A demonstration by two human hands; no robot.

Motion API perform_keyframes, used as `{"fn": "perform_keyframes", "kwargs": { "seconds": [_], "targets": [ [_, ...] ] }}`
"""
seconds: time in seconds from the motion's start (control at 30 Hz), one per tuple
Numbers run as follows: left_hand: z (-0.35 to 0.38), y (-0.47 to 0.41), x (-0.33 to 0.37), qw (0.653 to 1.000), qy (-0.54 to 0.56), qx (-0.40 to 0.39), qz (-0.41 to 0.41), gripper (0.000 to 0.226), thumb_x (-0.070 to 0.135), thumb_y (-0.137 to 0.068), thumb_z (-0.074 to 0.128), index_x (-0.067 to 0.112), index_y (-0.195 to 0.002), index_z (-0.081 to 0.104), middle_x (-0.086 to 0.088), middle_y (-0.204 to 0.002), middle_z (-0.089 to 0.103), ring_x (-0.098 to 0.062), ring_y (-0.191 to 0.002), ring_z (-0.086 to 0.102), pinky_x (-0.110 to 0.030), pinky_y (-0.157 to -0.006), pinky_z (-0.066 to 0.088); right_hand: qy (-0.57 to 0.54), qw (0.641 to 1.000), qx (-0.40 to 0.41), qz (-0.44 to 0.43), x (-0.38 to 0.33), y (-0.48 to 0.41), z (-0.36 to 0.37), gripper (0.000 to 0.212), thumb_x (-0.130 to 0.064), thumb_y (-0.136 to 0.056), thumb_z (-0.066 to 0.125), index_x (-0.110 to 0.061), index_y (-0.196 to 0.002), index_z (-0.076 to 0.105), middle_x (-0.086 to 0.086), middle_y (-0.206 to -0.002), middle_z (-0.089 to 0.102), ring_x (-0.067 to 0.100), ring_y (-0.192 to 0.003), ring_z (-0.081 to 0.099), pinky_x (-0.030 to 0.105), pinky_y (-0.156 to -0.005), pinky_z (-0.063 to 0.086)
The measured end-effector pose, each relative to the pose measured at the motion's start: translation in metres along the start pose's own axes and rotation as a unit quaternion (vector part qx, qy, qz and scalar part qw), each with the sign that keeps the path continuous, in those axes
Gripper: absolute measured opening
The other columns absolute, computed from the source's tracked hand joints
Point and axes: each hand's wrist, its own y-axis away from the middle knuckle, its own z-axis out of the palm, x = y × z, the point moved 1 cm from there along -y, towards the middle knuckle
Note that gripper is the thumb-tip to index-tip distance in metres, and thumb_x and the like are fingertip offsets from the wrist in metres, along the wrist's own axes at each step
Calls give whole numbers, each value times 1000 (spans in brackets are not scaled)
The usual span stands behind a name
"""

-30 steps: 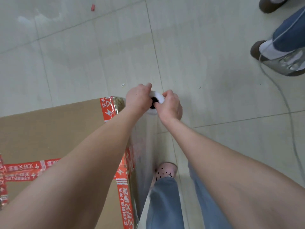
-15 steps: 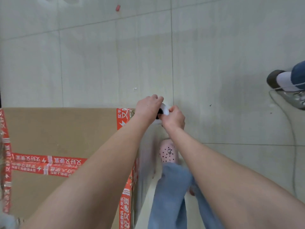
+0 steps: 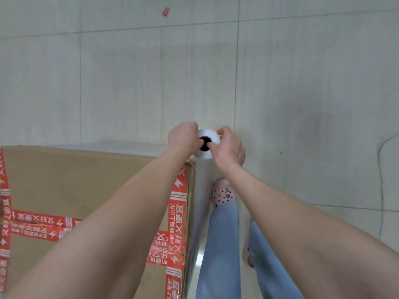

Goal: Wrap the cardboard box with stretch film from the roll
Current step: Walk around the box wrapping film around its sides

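The roll of film stands upright just beyond the far right corner of the cardboard box, held between both hands at its white top end. The left hand grips it from the box side and the right hand from the other side, with digits of both curled into the dark core hole. Stretch film runs down from the roll along the box's right side. The box, sealed with red tape, sits on the tiled floor. A pink shoe shows beside the film.

Red tape on cardboard box: "又好又便宜" (smaller "上京东" alongside)
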Motion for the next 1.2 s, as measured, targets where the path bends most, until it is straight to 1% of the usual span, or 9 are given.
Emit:
{"fn": "perform_keyframes", "kwargs": {
  "seconds": [0.1, 0.2, 0.3, 0.37, 0.47, 0.6, 0.77, 0.97, 1.2],
  "targets": [
    [-3, -5, -20, 997, 50, -5, -62, 20, 31, -81, 58, 12, -86, 54, -12, -97, 63, -28, -80, 54, -29, -61, 37, -20, 998, -33, 45, -19, -8, 6, 44, -38, -78, 68, -19, -114, 50, 3, -111, 61, 26, -101, 59, 28, -70, 36],
    [-1, -7, -29, 996, 61, -6, -72, 33, 32, -82, 57, 6, -102, 60, -13, -97, 63, -28, -79, 53, -30, -62, 37, -30, 997, -35, 66, -31, -15, 11, 30, -28, -78, 63, -20, -103, 51, 5, -104, 62, 26, -86, 55, 28, -64, 34],
    [-5, -13, -27, 999, 36, 6, -5, 28, 22, -84, 56, 7, -107, 51, -12, -100, 61, -30, -84, 56, -33, -62, 39, 3, 999, -27, 38, -38, -18, 13, 26, -23, -78, 61, -22, -102, 54, 4, -98, 64, 25, -81, 52, 27, -64, 34],
    [-8, -18, -24, 998, 13, 20, 51, 30, 16, -85, 55, 10, -114, 50, -10, -105, 57, -30, -91, 58, -34, -64, 40, 37, 999, -36, 6, -45, -19, 18, 29, -24, -79, 61, -24, -107, 57, 4, -99, 65, 26, -87, 58, 26, -66, 35],
    [-9, -23, -29, 996, -14, 44, 75, 24, 14, -84, 55, 11, -108, 55, -10, -103, 54, -31, -91, 58, -33, -63, 37, 70, 996, -39, -35, -55, -20, 22, 30, -25, -81, 61, -25, -112, 59, 4, -102, 66, 26, -96, 62, 26, -69, 38],
    [-11, -28, -49, 999, 11, 43, 31, 22, 14, -83, 55, 8, -104, 56, -12, -100, 57, -34, -91, 59, -33, -63, 36, 82, 994, -35, -71, -71, -21, 27, 29, -21, -82, 60, -22, -111, 58, 4, -104, 64, 27, -97, 60, 28, -69, 37],
    [-18, -32, -80, 993, 98, 35, -47, 12, 16, -78, 57, 9, -87, 52, -12, -93, 61, -29, -77, 53, -32, -59, 35, 52, 995, -85, 5, -90, -26, 40, 41, -26, -78, 66, -18, -114, 49, 5, -107, 60, 28, -94, 58, 30, -67, 38],
    [-13, -30, -111, 972, 194, 6, -131, 16, 23, -79, 57, 10, -76, 49, -15, -89, 65, -32, -82, 61, -31, -60, 41, 83, 988, -102, -74, -121, -35, 54, 33, -16, -79, 60, -25, -111, 61, 4, -106, 66, 26, -99, 60, 28, -73, 42],
    [-20, -38, -112, 981, 165, 79, -57, 27, 13, -81, 55, 13, -108, 54, -7, -98, 57, -27, -87, 57, -30, -60, 37, 111, 980, -134, -99, -136, -46, 58, 37, -20, -81, 59, -23, -118, 56, 2, -107, 65, 22, -99, 60, 26, -73, 39]
  ]
}}
